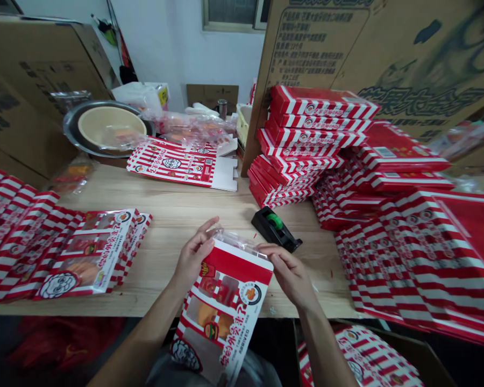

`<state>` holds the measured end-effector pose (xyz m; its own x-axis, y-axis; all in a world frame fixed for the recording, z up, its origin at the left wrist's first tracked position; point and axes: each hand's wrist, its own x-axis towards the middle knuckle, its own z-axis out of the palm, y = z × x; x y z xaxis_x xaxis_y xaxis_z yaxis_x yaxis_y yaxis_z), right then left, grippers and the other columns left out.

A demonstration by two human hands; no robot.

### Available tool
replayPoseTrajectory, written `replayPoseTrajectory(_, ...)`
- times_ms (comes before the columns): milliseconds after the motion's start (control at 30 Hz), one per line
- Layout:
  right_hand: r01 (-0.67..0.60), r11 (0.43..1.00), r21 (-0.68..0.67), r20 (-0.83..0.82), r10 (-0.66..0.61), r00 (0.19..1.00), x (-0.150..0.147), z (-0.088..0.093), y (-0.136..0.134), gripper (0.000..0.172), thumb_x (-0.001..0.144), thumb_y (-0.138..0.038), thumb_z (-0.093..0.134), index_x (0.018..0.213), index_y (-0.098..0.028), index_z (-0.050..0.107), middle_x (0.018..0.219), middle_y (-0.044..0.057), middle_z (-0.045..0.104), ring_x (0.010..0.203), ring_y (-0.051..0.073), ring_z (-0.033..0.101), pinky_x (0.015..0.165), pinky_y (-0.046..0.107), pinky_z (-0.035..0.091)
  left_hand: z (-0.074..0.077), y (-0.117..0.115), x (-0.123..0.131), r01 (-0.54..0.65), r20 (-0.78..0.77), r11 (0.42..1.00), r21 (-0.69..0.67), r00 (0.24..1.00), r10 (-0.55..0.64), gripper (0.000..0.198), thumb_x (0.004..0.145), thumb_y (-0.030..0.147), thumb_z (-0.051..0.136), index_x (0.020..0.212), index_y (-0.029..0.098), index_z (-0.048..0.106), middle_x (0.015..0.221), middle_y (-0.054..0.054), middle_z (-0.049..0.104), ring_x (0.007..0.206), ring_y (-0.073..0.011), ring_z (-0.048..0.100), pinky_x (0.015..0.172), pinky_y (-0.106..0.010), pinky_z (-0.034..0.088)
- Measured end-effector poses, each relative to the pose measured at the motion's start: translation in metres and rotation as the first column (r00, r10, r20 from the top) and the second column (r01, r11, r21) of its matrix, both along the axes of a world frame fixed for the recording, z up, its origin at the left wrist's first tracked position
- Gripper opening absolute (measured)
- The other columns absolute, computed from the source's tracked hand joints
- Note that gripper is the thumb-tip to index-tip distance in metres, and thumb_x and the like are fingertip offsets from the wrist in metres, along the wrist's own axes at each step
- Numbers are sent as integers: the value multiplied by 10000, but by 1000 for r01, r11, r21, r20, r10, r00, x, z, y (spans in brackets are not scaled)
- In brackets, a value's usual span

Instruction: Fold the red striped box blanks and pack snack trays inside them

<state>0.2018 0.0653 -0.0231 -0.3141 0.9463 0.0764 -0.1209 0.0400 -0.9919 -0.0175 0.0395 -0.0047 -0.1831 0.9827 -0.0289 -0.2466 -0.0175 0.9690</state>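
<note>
Nearest the camera, two bare forearms [135,338] reach in from the lower edge, and a red-and-white striped snack box [220,309] stands tilted between the hands, its lower end extending past the near table edge. Left hand [193,255]: closed around the box's left side near the top, fingers curled, gripping. Right hand [289,277]: fingers bent over the box's upper right corner, also gripping. Clear plastic wrap [237,242] protrudes from the box's far end, between the hands.

Just beyond the right hand, a black tape dispenser [275,230] with a green roll sits on the wooden table [177,207]. Overlapping windowed boxes [78,263] lie fanned at table left. Flat striped boxes [419,258] lie fanned at right, and stacked striped boxes [306,145] rest against a large cardboard carton [387,54]. At the far side lie an unfolded striped box [173,164], a metal tray [70,129] bearing a beige basin [108,126], and loose plastic bags [193,126]. At lower right, an open carton [425,355] holds further striped boxes [367,360].
</note>
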Motion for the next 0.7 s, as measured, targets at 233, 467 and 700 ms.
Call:
replayPoseTrajectory(233, -345, 935, -79, 100, 352, 931, -9, 19, -22, 313, 686, -446, 677, 910, -229, 705, 1092, 65, 605, 1020, 248, 554, 876, 348, 439, -16, -2, -3, 24, -27, 988, -150, 999, -28, 349, 681, 419, 604, 555, 191, 372, 579, 34, 522, 536, -109, 477, 536, -217, 394)
replayPoseTrajectory(467, -356, 929, -104, 183, 370, 911, -13, 24, -12, 179, 789, -326, 593, 774, -198, 717, 952, 49, 640, 866, 186, 594, 798, 289, 473, -18, -14, 5, 98, -73, 979, -181, 991, -113, 311, 747, 366, 591, 1013, 223, 516, 869, 6, 623, 712, -125, 582, 655, -218, 454)
replayPoseTrajectory(700, 119, 992, -49, 169, -109, 980, -24, -27, -7, 366, 811, -489, 505, 1014, -213, 633, 1035, 82, 647, 929, 216, 612, 879, 389, 453, -8, -27, -44, -180, -272, 952, -247, 956, 110, 450, 760, 406, 558, 1162, 208, 508, 929, -50, 667, 804, -195, 634, 687, -273, 491)
